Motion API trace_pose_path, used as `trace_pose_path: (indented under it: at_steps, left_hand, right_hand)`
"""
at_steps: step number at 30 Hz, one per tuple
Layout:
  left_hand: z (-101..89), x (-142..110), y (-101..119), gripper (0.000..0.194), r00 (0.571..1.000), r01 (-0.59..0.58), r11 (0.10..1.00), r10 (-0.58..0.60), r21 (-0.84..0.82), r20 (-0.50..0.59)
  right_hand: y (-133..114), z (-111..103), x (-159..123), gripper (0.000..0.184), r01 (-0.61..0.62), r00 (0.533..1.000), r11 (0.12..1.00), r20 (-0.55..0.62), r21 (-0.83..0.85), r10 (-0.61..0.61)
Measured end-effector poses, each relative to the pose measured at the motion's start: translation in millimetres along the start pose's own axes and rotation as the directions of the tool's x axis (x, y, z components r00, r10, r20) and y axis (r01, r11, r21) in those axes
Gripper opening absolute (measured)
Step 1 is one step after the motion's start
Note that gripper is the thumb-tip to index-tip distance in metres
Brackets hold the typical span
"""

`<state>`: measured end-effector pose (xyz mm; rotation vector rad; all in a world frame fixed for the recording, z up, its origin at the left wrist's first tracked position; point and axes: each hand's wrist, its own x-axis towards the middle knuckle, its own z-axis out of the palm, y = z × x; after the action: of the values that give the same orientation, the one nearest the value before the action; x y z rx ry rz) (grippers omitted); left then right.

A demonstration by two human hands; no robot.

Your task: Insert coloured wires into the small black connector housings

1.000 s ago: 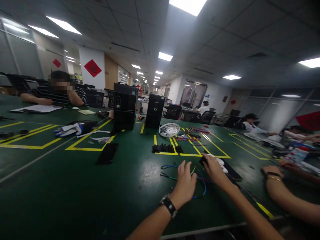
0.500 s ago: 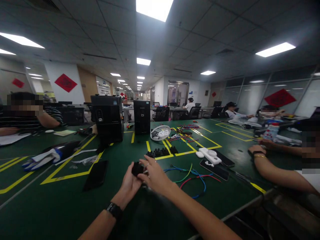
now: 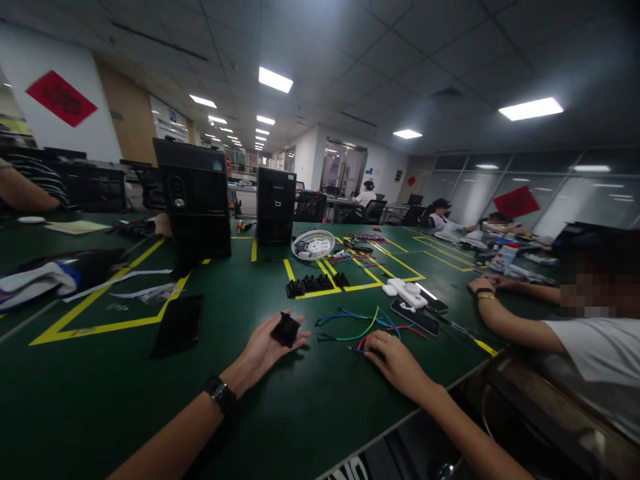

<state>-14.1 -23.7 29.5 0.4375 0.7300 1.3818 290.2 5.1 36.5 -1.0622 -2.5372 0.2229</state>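
Observation:
My left hand (image 3: 267, 343) is palm up, with a small black plastic part (image 3: 287, 329) resting on it and the fingers curled loosely at its side. To the right, my right hand (image 3: 393, 357) is lowered onto loose blue, red and green wires (image 3: 361, 337) on the table. Its fingers are bent down over the red and blue strands, and a blue wire end sticks out to the left of them. The fingertips are partly hidden. Beyond my hands, several similar black plastic parts (image 3: 320, 283) stand in a row.
On the green table (image 3: 280, 420) are a black phone-like slab (image 3: 179, 325), white devices (image 3: 407, 292), a white basket-like tray (image 3: 313, 245) and more wires (image 3: 367, 243). Two black computer towers (image 3: 195, 200) stand behind. A co-worker's arm (image 3: 505, 320) rests at the right.
My right hand has left the black part and moved right, down onto the wires. My left hand has kept the part and opened out around it. The view has shifted rightward and down.

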Motion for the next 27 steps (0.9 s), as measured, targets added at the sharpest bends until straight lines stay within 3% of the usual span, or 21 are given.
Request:
trace_pose_path:
  at_steps: [3,5,8,11,15,19,24,27]
  left_hand:
    - [0.4,-10,0,0.034,1.0,-0.021,0.999,0.022,-0.042,0.016]
    - [-0.7,-10,1,0.037,0.999,-0.036,0.998,0.036,-0.06,-0.001]
    - [-3.3,-4,3,0.04,0.997,-0.068,0.996,0.066,-0.058,-0.037]
    - [-7.8,2,9,0.036,0.989,-0.137,0.989,0.134,-0.049,-0.061]
    - [-20.7,5,21,0.038,0.966,-0.242,0.97,0.239,-0.021,-0.099]
    - [-34.2,6,29,0.048,0.933,-0.333,0.943,0.33,0.004,-0.143]
    - [-33.8,4,32,0.048,0.92,-0.348,0.937,0.333,-0.041,-0.206]
    - [-31.1,3,33,0.048,0.916,-0.38,0.922,0.364,-0.077,-0.166]
  right_hand:
    - [8,-14,12,0.02,-0.025,0.998,0.997,-0.063,-0.068,0.021]
    - [10,-28,27,0.022,-0.045,0.984,0.991,-0.179,-0.125,0.022]
    - [-9,-36,69,0.024,-0.015,0.941,0.983,-0.336,-0.182,-0.048]
    - [-51,-14,121,0.024,0.102,0.91,0.982,-0.383,-0.16,-0.157]
    - [-99,41,162,0.023,0.293,0.887,0.953,-0.352,-0.074,-0.3]
    - [-109,73,153,0.033,0.4,0.872,0.916,-0.291,-0.038,-0.393]
    - [-106,73,135,0.035,0.424,0.87,0.904,-0.254,-0.049,-0.422]
    - [-109,73,134,0.035,0.439,0.865,0.897,-0.25,-0.047,-0.436]
